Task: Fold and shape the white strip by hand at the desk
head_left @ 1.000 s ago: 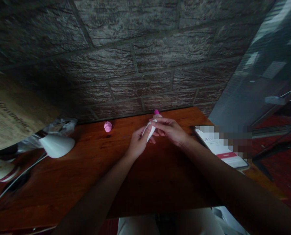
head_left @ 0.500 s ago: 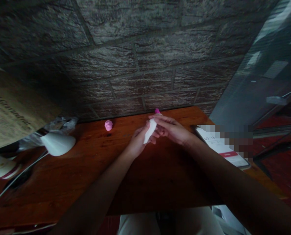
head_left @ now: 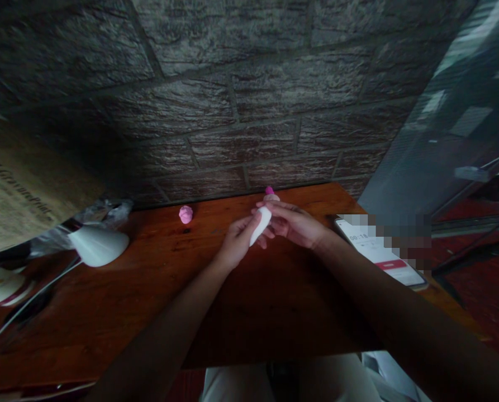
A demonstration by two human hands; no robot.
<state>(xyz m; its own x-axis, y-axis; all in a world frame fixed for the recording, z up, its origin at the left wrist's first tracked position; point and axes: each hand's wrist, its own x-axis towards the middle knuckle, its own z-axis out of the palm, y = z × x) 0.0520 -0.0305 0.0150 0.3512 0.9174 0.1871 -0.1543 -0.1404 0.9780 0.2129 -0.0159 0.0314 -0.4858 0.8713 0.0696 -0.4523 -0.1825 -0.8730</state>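
Shifted slightly since half a second ago, the white piece now shows a slimmer outline. Left hand has it clamped between thumb and fingers, over the table; right hand meets its upper end, though whether it pinches there I cannot tell. If it is soft, too hard a press could dent it; a loose left thumb could let it slip. Past the fingers, more of the pink lump shows than before; the pink ball and phone have stayed put.
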